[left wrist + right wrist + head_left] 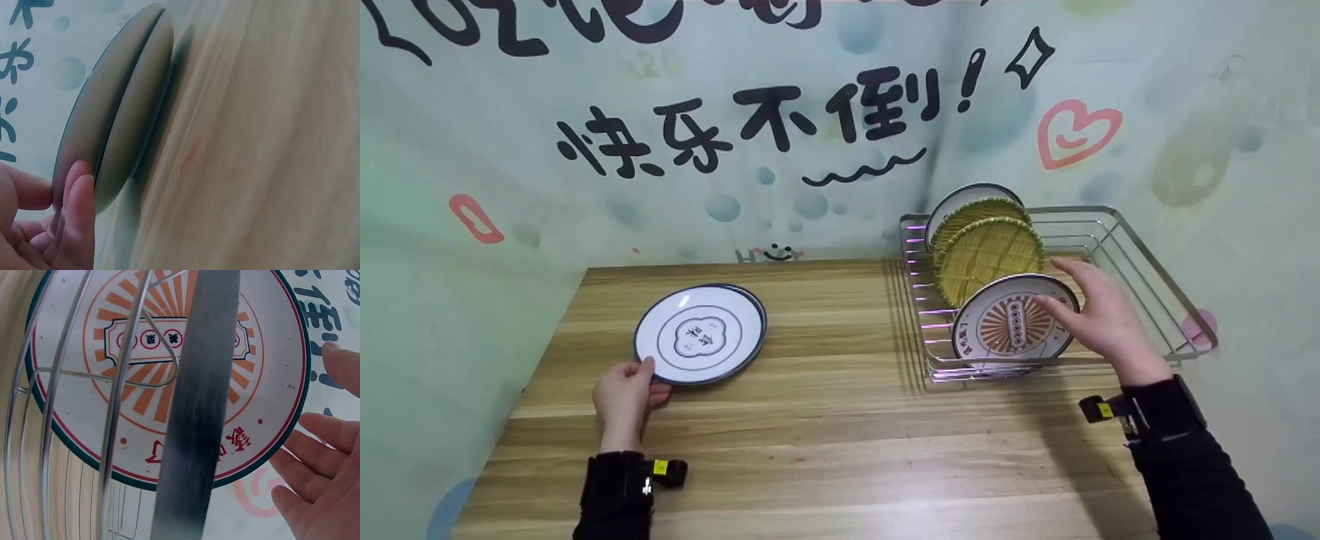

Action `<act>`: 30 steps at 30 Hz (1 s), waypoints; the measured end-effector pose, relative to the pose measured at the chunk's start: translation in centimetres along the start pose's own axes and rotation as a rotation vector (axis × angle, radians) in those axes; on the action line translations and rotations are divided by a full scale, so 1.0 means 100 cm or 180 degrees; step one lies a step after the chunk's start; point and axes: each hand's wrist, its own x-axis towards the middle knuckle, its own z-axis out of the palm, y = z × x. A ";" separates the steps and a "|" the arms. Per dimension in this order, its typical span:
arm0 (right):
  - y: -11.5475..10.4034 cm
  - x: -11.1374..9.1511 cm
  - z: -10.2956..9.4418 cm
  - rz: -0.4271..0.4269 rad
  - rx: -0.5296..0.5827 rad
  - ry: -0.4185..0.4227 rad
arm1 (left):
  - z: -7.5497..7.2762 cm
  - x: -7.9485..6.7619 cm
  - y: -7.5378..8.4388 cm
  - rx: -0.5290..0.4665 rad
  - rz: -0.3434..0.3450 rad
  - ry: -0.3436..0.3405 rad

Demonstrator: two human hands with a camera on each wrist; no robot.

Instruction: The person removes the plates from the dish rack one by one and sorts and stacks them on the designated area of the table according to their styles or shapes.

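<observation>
Two white plates with dark blue rims lie stacked at the left of the table. My left hand (622, 394) pinches the near left rim of the upper plate (700, 336), thumb above and fingertips beneath. In the left wrist view, the lower plate (140, 107) sits right under it. A plate with an orange sunburst pattern (1012, 322) leans upright at the front of a metal wire rack (1155, 281). At its right edge, my right hand (1102, 315) has thumb and fingers spread apart. The right wrist view shows fingertips (312, 422) close by the rim.
Behind the sunburst plate, two round woven mats (994, 259) stand upright in the rack, with another white plate (971, 196) at the back. The rack's flat metal rim runs around its top. A printed backdrop (810, 202) rises behind the wooden table (825, 450).
</observation>
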 end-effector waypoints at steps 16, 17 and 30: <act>0.002 0.004 0.006 -0.0055 0.0046 -0.0041 | -0.006 0.005 -0.001 0.0520 0.0073 -0.0501; 0.002 0.004 0.006 -0.0066 0.0049 -0.0040 | -0.006 0.006 -0.001 0.0555 0.0100 -0.0517; -0.003 0.006 0.005 -0.0019 -0.0031 -0.0195 | -0.005 -0.003 0.010 0.1173 0.0269 -0.0448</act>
